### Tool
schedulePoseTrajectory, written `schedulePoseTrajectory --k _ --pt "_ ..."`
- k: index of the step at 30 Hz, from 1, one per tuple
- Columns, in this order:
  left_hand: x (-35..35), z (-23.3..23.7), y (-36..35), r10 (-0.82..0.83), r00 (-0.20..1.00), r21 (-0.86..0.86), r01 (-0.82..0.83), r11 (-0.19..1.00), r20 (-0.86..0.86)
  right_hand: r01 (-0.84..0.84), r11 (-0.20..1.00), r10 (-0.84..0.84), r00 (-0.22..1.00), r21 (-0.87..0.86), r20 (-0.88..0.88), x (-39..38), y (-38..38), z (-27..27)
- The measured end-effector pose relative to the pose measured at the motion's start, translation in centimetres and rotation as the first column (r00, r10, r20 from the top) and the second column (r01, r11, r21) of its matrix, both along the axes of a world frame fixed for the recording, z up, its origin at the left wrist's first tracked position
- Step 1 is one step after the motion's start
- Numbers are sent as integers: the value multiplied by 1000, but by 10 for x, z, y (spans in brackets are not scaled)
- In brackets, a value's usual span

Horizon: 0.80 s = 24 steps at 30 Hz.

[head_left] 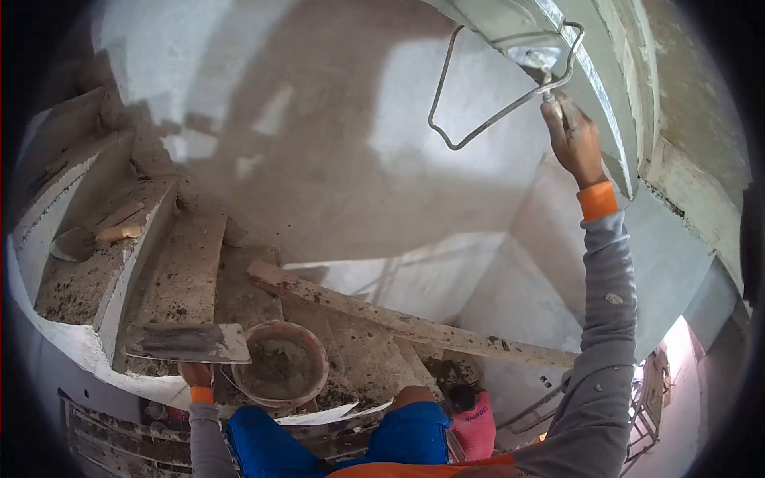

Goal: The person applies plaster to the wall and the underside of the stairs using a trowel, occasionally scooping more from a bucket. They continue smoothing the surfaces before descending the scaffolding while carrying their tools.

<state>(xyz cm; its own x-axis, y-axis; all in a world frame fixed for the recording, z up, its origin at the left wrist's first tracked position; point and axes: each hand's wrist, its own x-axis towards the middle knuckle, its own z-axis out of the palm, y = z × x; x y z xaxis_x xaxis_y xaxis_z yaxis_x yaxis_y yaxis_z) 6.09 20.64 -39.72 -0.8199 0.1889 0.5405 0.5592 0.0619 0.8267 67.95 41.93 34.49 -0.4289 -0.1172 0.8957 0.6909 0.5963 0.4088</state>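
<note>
My right hand [574,139] reaches up at the upper right, its fingers wrapped round the handle of a small trowel [535,58]. The trowel's blade lies close to the plastered edge [590,72]; whether it touches cannot be made out. A bent metal rod [494,119] crosses by the trowel and my fingers. At the lower left, my left hand [195,373] holds a flat rectangular plastering trowel [187,342] from below, with grey mortar smeared on its upper face. Most of those fingers are hidden under the plate. Beside it stands a bucket [319,374] of wet mortar.
A long wooden plank [414,323] slants across the steps. On the steps [179,271] at left lies another trowel [76,243] with a wooden handle. A person in a pink shirt [476,426] is below at the bottom. The plastered wall [319,119] fills the background.
</note>
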Motion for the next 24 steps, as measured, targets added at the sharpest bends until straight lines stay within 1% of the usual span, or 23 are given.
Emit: schedulePoseTrajectory --k 1,3,4,6,7,9,10,11,12,13,14,15,16,17,19,20,21,22,23,24 --pt "3 7 -2 -10 1000 -18 11 1000 23 1 999 -1 1000 -46 2 -1 3 0" --pt "6 15 -8 -63 989 -32 68 997 130 94 988 -88 995 -124 52 9 13 -4" --pt "7 19 -10 -106 972 -24 113 993 210 142 977 -131 988 -160 78 15 17 -7" --pt "13 33 -13 -169 947 94 148 984 272 132 990 -129 989 -42 67 29 17 -14" --pt "26 47 -11 -188 949 202 138 970 254 126 992 -127 990 20 61 32 16 -17" --pt "35 59 -10 -176 971 269 129 954 160 167 984 -168 986 70 10 37 4 -13" --pt "34 61 -10 -149 985 237 125 963 85 183 980 -183 983 81 -15 43 4 -8" --pt "28 52 -8 -130 991 245 118 962 33 201 975 -198 979 89 -40 47 2 -3" --pt "21 43 -6 -109 994 252 110 961 -18 178 973 -174 984 150 -34 48 0 3" --pt "23 45 -8 -69 997 182 75 980 -44 227 965 -228 974 129 -13 54 5 6" --pt "30 56 -12 -31 997 91 37 995 -72 277 955 -279 960 106 9 62 11 7" --pt "44 75 -18 4 995 -28 -7 1000 -97 324 942 -328 944 89 33 67 15 8" --pt "64 101 -23 23 993 -116 -37 993 -119 322 944 -326 944 66 46 70 18 3" --pt "83 127 -29 29 990 -182 -54 982 -139 334 940 -338 940 65 47 72 21 -3" --pt "104 161 -34 30 988 -220 -62 974 -148 356 932 -359 932 70 44 77 25 -11" --pt "90 143 -32 33 987 -235 -70 969 -158 245 962 -252 966 124 50 69 19 -13" --pt "78 129 -31 36 985 -250 -77 965 -168 206 971 -212 976 120 42 58 12 -13" --pt "57 97 -23 42 988 -212 -73 974 -147 168 979 -173 984 111 32 47 3 -12" --pt "44 82 -20 49 991 -174 -71 982 -127 128 986 -131 991 103 21 38 -4 -9" --pt "48 88 -23 51 984 -220 -88 972 -169 72 991 -76 997 115 30 32 -6 -5"
